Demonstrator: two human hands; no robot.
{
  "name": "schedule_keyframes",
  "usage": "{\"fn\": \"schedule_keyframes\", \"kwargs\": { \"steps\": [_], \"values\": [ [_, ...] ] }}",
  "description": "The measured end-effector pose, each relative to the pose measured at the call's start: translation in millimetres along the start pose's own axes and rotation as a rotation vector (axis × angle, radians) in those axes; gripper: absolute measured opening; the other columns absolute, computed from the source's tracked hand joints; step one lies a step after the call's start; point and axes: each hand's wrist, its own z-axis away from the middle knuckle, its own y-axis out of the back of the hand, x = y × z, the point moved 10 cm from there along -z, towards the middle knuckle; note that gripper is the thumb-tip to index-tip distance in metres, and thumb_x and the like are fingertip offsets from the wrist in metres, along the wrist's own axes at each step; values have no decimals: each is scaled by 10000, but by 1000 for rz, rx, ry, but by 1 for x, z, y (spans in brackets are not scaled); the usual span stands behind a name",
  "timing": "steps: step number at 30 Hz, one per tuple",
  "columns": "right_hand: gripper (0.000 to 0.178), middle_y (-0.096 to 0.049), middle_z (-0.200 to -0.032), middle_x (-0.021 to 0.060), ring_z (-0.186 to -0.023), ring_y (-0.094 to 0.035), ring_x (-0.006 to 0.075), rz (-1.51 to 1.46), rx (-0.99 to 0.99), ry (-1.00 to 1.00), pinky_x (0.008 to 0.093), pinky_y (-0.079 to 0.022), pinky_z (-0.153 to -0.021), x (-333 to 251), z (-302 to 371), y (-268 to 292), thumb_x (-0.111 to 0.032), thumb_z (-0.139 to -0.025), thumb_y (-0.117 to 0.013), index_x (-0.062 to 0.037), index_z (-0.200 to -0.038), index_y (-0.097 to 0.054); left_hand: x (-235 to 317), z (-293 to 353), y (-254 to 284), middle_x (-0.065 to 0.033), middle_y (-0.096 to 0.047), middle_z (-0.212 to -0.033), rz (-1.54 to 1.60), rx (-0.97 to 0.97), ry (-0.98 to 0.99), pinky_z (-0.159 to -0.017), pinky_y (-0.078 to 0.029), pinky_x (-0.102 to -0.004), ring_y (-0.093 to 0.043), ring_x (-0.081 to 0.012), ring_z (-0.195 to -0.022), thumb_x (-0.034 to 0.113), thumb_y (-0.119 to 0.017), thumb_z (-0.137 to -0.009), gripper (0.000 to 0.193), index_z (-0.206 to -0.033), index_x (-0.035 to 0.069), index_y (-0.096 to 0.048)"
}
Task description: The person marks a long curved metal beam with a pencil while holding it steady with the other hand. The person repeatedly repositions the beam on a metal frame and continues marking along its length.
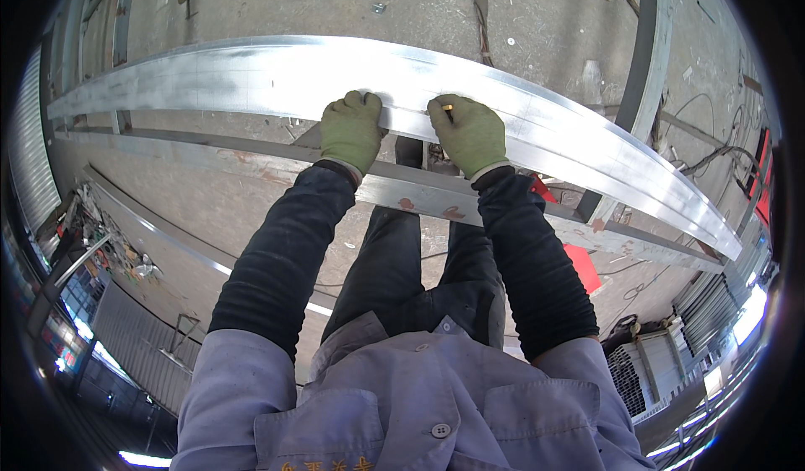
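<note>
A long shiny metal sheet (277, 75) with a folded lengthwise edge lies across in front of me, bowed by the lens. My left hand (352, 131), in a green work glove, is closed at its near edge, fingers curled over the metal. My right hand (468, 134), gloved alike, is closed a little farther right at the same edge. Between its thumb and forefinger shows a short yellow-and-dark pencil-like stick (448, 108); most of it is hidden by the glove. The fingertips of both hands are partly hidden.
Under the sheet runs a steel frame with a worn near beam (419, 196) and a crossing beam (650, 60) at right. Cables (481, 5) lie on the concrete floor. Scrap (105, 240) is heaped at left; stacked metal profiles (641, 370) stand at lower right.
</note>
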Motion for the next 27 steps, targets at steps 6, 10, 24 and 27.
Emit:
{"fn": "schedule_keyframes", "kwargs": {
  "steps": [6, 10, 24, 27],
  "values": [
    [317, -782, -905, 132, -865, -754, 359, 75, -8, -43, 479, -587, -818, 18, 5, 18, -366, -1020, -628, -105, -971, -802, 1, 0, 0, -137, -676, -1210, -11, 5, -10, -955, -554, -492, -716, -362, -1053, 313, -853, -839, 495, -1252, 112, -667],
    [318, -780, -879, 129, -850, -754, 364, 94, -17, -82, 487, -586, -808, 48, 15, 38, -381, -1018, -630, -117, -971, -800, 4, 1, 2, -142, -675, -1171, -56, 31, -28, -936, -565, -470, -729, -349, -1025, 386, -864, -829, 535, -1225, 93, -656],
    [301, -773, -886, 130, -862, -757, 359, 226, 14, 134, 494, -594, -807, 39, 15, 35, -369, -1013, -650, -107, -949, -783, 3, -1, 5, -154, -698, -1204, -24, 41, -49, -888, -596, -491, -740, -364, -1011, 346, -839, -851, 489, -1253, 131, -663],
    [283, -761, -887, 126, -863, -753, 357, 271, 7, 31, 504, -586, -801, 48, 14, 41, -338, -999, -632, -105, -917, -769, -1, 2, 7, -141, -700, -1151, -42, 11, -32, -854, -599, -490, -741, -351, -986, 382, -859, -813, 515, -1219, 130, -667]
  ]
}}
